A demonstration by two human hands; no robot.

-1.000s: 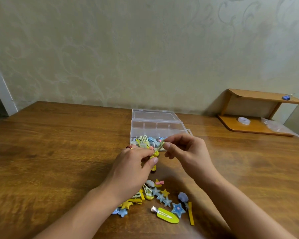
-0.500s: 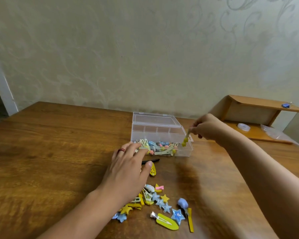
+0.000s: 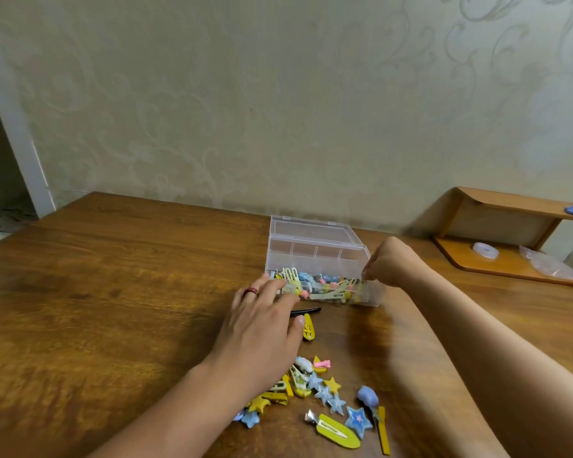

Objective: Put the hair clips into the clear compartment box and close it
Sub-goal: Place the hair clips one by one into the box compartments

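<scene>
Left hand (image 3: 262,320) flat, relaxed, at box (image 3: 315,256) | right hand (image 3: 389,262) curled, grasp unclear | wooden table (image 3: 113,292), patterned wall (image 3: 278,94)

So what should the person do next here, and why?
Probably let go of whatever the right hand is lowering at the right end of the open clear box, then reach back for another clip. The fingers are pinched over that end compartment, though what they hold is too blurred to tell. Plenty of hair clips lie loose on the table, and the left hand rests flat by the box.
</scene>
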